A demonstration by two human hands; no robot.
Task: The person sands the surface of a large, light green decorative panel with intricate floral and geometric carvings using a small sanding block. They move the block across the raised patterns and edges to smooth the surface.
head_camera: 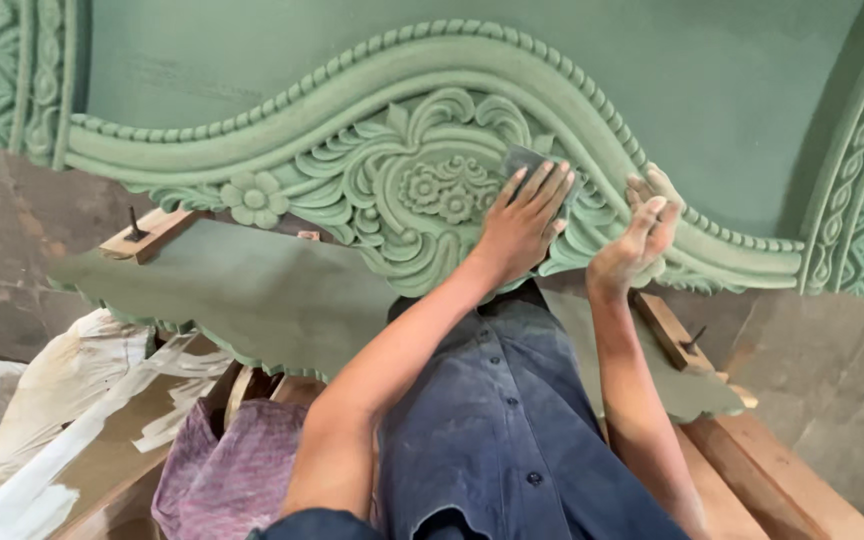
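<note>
A: Head view: what are the hands doing?

B: The left hand (524, 222) presses a grey sanding sheet (524, 160) flat against the green carved panel (432, 190), just at 3 o'clock of the central flower carving. The right hand (642, 235), fingers loosely curled and holding nothing, rests on the beaded moulding (592, 110).

A: How far along?

B: The whole panel looks evenly green; how much smoothing remains, I cannot tell.

A: Packages, labels?

B: None visible; only white sacking (62, 400) at 8 o'clock.

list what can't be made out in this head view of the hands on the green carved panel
- Grey sanding sheet: mostly covered by the left hand.
- Right hand: edge-on, palm hidden, so any contents unclear.
- Carved panel: cut off by the frame's top and side edges.
- Its lower edge: hidden behind the blue shirt.
</note>
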